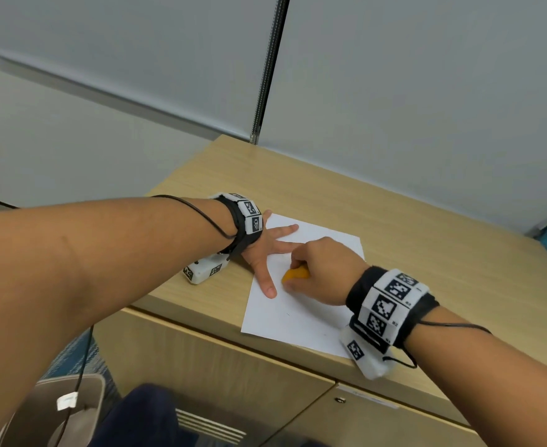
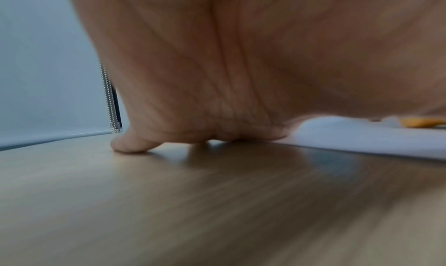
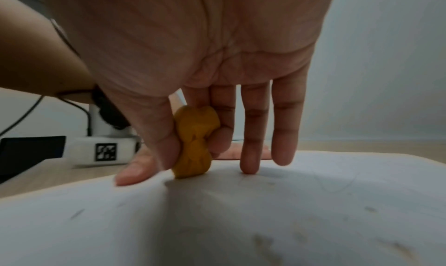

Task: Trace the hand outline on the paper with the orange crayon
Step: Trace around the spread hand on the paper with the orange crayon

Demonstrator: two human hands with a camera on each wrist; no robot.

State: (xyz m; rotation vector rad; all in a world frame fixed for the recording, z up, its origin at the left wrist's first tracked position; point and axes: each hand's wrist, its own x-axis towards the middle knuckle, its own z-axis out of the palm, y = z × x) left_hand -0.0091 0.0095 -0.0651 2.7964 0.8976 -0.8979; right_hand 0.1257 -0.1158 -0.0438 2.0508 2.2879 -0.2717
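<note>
The right hand [image 1: 322,269] pinches the orange crayon [image 1: 295,275] between thumb and first two fingers, the other two fingers [image 3: 251,136] hanging straight, one touching the paper [image 1: 298,321]. The crayon's lower end rests on the sheet, just beside the thumb of the left hand [image 1: 265,253]. That left hand lies flat and spread, palm down, holding nothing; its fingers splay away from the crayon across the sheet's far corner, while its little finger [image 2: 130,145] sits off the paper on the wooden cabinet top [image 1: 427,253]. Both wrists wear black bands with white marker blocks [image 1: 385,304].
</note>
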